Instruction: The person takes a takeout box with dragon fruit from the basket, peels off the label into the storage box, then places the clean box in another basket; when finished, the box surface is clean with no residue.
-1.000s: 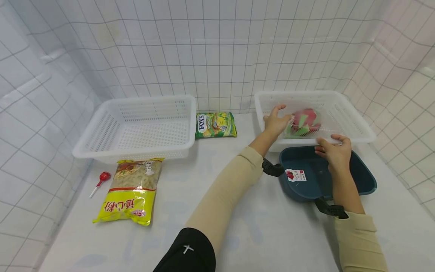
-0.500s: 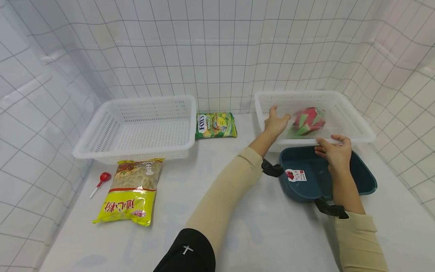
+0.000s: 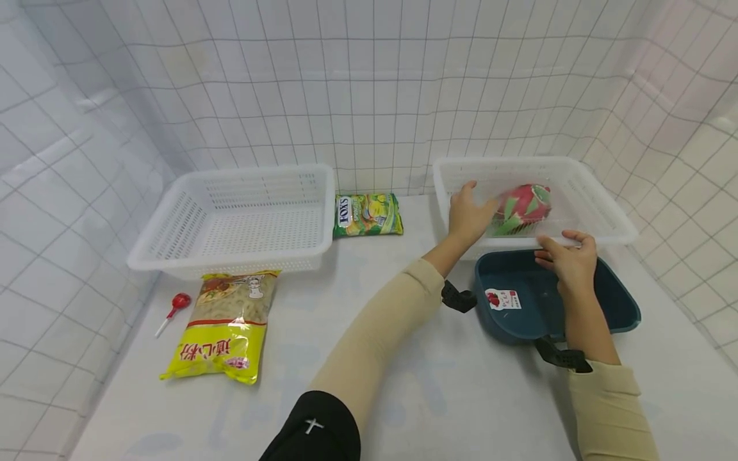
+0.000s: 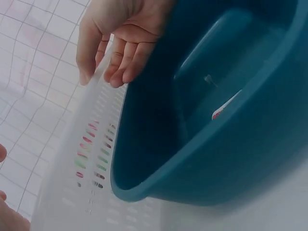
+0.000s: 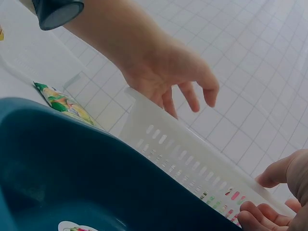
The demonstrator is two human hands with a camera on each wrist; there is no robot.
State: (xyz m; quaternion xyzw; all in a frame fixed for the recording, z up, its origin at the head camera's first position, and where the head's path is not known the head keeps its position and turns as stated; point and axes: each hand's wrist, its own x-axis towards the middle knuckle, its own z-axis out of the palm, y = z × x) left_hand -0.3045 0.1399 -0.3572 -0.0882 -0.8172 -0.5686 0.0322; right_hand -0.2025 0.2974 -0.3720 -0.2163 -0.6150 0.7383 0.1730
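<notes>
A pink dragon fruit point(image 3: 526, 206) with green scales lies inside the right white basket point(image 3: 611, 221). My left hand point(image 3: 469, 214) reaches over that basket's left end, fingers loosely bent and apart, beside the fruit. In the right wrist view the left hand point(image 5: 166, 67) shows over the basket's rim with nothing in its fingers. My right hand point(image 3: 575, 261) pinches the front rim of the same basket. The left wrist view has the right hand point(image 4: 126, 41) with its thumb inside the rim and fingers outside. Slots in the basket wall point(image 4: 72, 144) show pink and green behind them.
A dark blue basin point(image 3: 533, 294) with a fruit sticker stands before the right basket, under the right wrist. Further left are a green FOX'S candy bag point(image 3: 368, 214), another white basket point(image 3: 254, 221), a yellow pasta bag point(image 3: 221, 330) and a red lollipop point(image 3: 180, 301). Grid-patterned sheeting point(image 3: 375, 83) encloses the table.
The dragon fruit, blurred at first, has shifted slightly right and now lies still. The left hand's fingers have turned and bent more. The right hand keeps its place on the rim.
</notes>
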